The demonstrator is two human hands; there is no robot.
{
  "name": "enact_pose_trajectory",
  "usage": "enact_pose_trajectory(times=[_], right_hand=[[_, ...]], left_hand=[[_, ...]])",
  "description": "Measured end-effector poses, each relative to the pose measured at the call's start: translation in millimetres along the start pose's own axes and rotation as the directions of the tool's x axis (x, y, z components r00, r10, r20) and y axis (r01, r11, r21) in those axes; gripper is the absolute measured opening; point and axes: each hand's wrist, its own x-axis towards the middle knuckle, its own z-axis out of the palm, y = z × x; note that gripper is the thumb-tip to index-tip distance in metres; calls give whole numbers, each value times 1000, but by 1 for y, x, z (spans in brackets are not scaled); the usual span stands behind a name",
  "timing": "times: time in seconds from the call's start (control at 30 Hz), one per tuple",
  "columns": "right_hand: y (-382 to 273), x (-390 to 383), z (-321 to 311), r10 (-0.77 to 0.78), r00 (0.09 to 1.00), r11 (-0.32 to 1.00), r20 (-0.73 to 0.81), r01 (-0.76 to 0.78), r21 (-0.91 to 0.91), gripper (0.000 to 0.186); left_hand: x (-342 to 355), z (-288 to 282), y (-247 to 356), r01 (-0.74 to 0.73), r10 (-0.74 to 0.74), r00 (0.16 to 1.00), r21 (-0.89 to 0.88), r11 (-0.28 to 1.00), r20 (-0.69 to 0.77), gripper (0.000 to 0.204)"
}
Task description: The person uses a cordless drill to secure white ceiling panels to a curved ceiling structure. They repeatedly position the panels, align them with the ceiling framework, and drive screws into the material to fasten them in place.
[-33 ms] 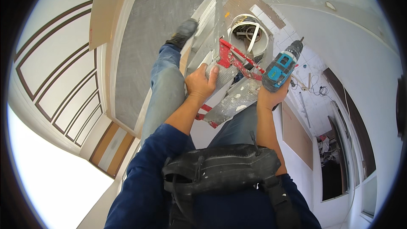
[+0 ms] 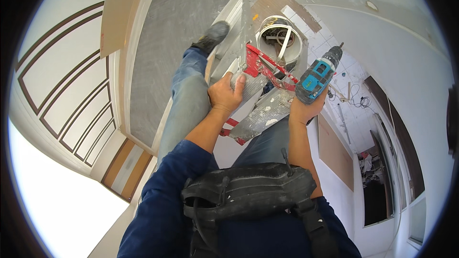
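Note:
My left hand [image 2: 224, 93] is closed round the top of a paint-spattered aluminium stepladder [image 2: 263, 122] with red fittings [image 2: 253, 59]. In my right hand [image 2: 306, 107] is a blue and black cordless drill [image 2: 315, 79], its bit pointing up and to the right. A white bucket [image 2: 299, 43] with tools inside sits on the ladder's far side, just left of the drill. My left leg [image 2: 181, 95] reaches along the ladder's left side, with a dark shoe [image 2: 213, 36] at its end. A black pouch [image 2: 248, 186] is strapped at my waist.
A grey surface [image 2: 162, 28] bordered by pale ledges lies left of the ladder. Panelled white boards [image 2: 62, 67] curve along the far left. A tiled floor [image 2: 325, 38] at right holds cables [image 2: 363, 101] and loose strips. A pale wall [image 2: 401, 57] is at the right.
My left foot has shifted slightly to the right along the ladder. My hands look almost unmoved.

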Motion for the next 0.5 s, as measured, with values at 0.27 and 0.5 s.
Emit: enact_pose_trajectory(times=[0.27,0.5], right_hand=[[-2,-8,1,134,972,991,-194,-133,19,43],[45,-54,-6,362,817,931,-449,-295,215,32]], left_hand=[[4,7,-14,-31,39,999,-207,978,33,37],[4,3,-14,-54,78,993,-239,969,91,41]])
